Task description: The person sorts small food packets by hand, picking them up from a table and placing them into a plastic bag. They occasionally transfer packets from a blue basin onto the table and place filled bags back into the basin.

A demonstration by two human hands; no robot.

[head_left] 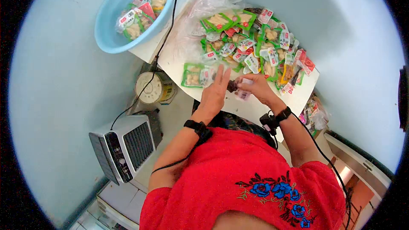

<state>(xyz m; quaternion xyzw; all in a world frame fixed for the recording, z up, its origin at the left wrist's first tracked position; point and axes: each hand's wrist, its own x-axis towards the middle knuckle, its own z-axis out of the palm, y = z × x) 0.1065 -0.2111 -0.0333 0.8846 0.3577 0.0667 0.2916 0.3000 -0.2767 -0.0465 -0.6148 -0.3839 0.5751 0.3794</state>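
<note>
My right hand (260,89) is closed, with thumb and fingers pinching a small snack packet (243,95) that has dark contents at one end and a pale pinkish part below. Close beside it, my left hand (214,95) has its fingers stretched out; whether its thumb touches the dark end is hidden. A green-edged snack packet (193,76) with pale contents lies on the white table just left of the left fingers. Beyond both hands spreads a heap of sealed snack packets (251,51) in green, red, white and dark colours.
A light blue basin (104,34) holding several packets stands at the back left, near a crumpled clear plastic bag (181,38). A black cable (164,38) crosses the table's left side. Below stand a lidded bucket (150,87) and a grey-white appliance (123,147).
</note>
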